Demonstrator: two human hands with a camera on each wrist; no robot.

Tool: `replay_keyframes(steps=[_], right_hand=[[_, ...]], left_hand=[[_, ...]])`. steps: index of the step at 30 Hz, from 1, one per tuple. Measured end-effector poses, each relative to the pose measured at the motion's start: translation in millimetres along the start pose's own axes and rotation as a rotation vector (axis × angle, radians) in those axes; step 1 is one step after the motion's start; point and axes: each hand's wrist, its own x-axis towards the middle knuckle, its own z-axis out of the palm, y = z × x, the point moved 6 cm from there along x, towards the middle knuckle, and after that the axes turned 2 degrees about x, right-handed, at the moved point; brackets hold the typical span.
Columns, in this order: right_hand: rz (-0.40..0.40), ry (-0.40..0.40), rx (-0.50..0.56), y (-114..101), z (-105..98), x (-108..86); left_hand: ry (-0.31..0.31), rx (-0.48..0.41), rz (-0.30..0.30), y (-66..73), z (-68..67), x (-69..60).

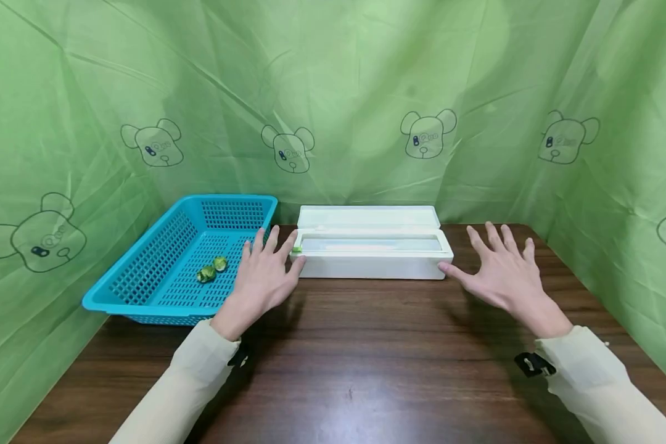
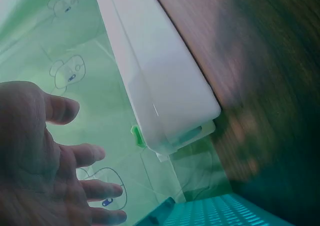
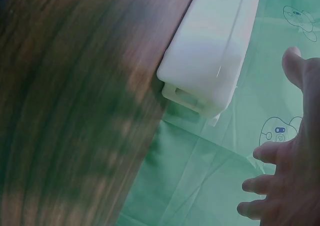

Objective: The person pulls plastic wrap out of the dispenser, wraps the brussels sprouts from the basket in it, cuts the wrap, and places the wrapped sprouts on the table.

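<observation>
A long white plastic box (image 1: 369, 267) lies lengthwise at the back of the table, its lid (image 1: 368, 217) raised behind it. Inside the opening is a pale, shiny strip, and a small green piece (image 1: 296, 250) sits at the box's left end. My left hand (image 1: 263, 271) hovers by that end with fingers spread, holding nothing. Beyond the opposite end, my right hand (image 1: 502, 271) is likewise spread and holds nothing. Both wrist views show the box's ends (image 2: 175, 100) with the hands apart from them.
At the left stands a blue perforated plastic basket (image 1: 127, 296), with two small green round vegetables (image 1: 206, 274) inside. Green curtains (image 1: 355, 92) printed with bear faces hang behind and on both sides. The dark wooden table (image 1: 355, 364) stretches out in front.
</observation>
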Motion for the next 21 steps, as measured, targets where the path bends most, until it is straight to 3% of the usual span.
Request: replay_keyframes(steps=[21], right_hand=[[-0.059, 0.041, 0.012, -6, 1, -23.6]], left_hand=[[0.023, 0.002, 0.04, 6.4, -1.3, -14.9]])
